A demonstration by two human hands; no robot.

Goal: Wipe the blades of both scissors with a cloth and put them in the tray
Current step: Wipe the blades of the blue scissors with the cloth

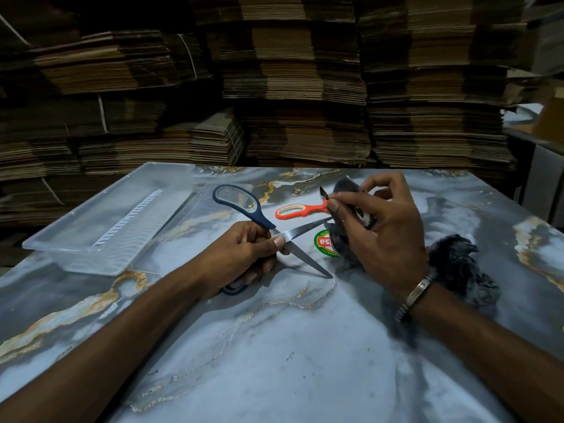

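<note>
While my left hand (pixel 244 257) grips the splayed blue-handled steel scissors (pixel 268 230), my right hand (pixel 381 236) pinches crumpled dark cloth (pixel 345 236) around the far blade on glossy marbled tabletop (pixel 305 346).

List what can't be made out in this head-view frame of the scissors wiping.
- Blue scissors: lower handle loop mostly hidden inside the left hand.
- Upper blade tip: buried in the dark cloth that the right hand grips.
- Orange scissors: blades almost entirely hidden behind the right hand and cloth.
- Sticker on the table: text partly covered by the cloth, unreadable.
- Clear tray: no scissors visible inside.
</note>
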